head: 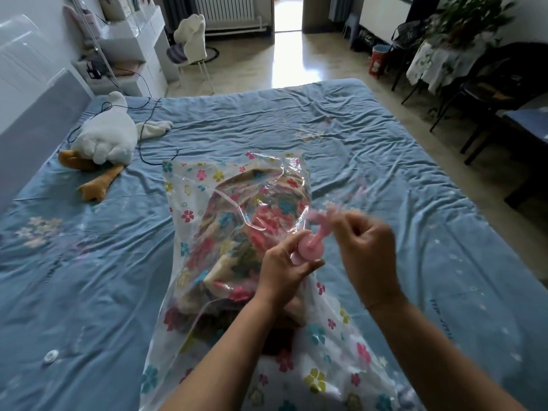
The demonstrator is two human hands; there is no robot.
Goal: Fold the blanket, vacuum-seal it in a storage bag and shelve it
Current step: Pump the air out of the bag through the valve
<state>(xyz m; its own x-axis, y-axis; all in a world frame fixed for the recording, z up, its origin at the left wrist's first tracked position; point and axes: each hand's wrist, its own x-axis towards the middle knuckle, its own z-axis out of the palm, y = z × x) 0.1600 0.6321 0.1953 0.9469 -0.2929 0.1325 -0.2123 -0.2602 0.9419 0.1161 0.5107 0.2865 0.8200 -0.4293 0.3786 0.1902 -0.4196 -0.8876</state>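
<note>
A clear storage bag point(192, 203) printed with coloured flowers lies on the blue bed point(370, 137). A folded flower-pattern blanket point(252, 232) fills it. My left hand point(284, 268) grips a round pink valve point(307, 250) on the bag's top. A pink stem rises from the valve toward my right hand point(367, 247). The right hand is blurred, its fingers curled and pinching the stem's upper end point(324, 216).
A white plush goose point(103, 137) with orange feet lies at the bed's left, beside a thin black cable point(154, 114). A small white round cap point(50, 356) lies on the sheet at lower left. Chairs and a covered table point(439, 63) stand to the right.
</note>
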